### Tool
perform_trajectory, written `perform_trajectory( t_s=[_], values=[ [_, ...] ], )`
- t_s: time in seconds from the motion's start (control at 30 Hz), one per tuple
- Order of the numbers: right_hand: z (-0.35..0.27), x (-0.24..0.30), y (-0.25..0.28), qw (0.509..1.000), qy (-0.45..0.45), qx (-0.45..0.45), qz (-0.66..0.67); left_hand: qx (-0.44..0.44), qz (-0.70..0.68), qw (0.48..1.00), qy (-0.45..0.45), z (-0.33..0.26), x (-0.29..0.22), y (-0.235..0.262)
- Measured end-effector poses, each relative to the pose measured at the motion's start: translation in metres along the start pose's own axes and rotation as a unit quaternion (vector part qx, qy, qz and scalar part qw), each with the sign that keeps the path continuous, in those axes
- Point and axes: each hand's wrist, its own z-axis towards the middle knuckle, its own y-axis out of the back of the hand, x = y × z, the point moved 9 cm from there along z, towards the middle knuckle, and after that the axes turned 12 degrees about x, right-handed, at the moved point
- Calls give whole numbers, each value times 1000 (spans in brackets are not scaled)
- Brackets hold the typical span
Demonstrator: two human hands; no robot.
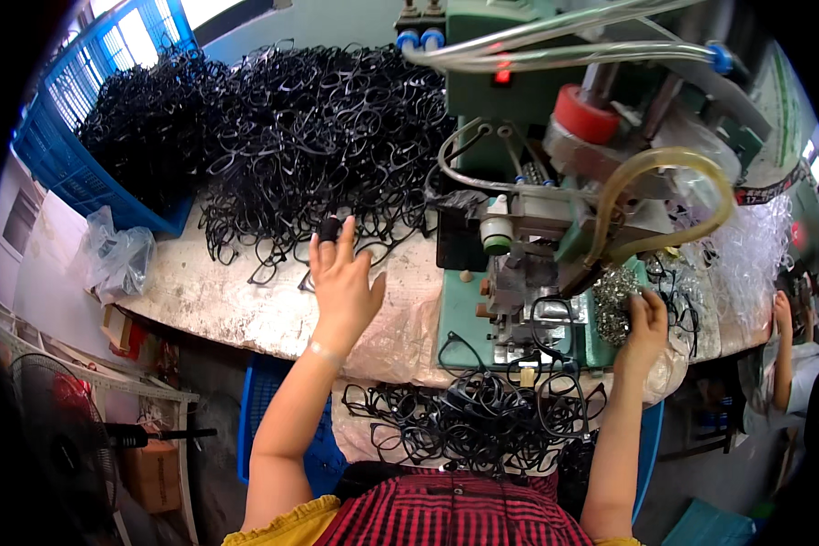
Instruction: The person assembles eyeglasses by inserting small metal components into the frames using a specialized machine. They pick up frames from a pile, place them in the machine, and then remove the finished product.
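Observation:
My left hand (pixel 338 287) reaches over the worktable with its fingers spread and nothing held. A black band wraps one finger. Its fingertips are at the near edge of a large heap of black eyeglass frames (pixel 318 127). My right hand (pixel 644 328) is beside a heap of small shiny metal parts (pixel 614 300) on the right side of a green bench machine (pixel 469 305). Its fingers are curled together against that heap; what lies between them is too small to tell. An eyeglass frame (pixel 555 309) sits at the machine's metal fixture.
More black eyeglass frames (pixel 482 414) lie in front of the machine, near my lap. A blue crate (pixel 109 164) stands at the far left, beside a clear plastic bag (pixel 123 259). A yellowish hose (pixel 655 159) loops above my right hand. Another person's arm (pixel 781 346) shows at far right.

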Motion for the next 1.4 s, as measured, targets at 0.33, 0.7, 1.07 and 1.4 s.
perform_trajectory(
  t_s=[0.33,0.7,1.07,1.4],
  values=[
    [-3,34,-31,981,43,73,-175,-123,-402,906,49,25,49,10],
    [-43,34,27,960,22,46,-276,42,-137,976,-163,7,30,-67],
    [-34,96,-120,981,80,176,-11,-164,-593,787,46,-13,11,-22],
    [-45,99,-144,955,-44,217,199,-154,-508,781,-329,27,-125,166]
  ],
)
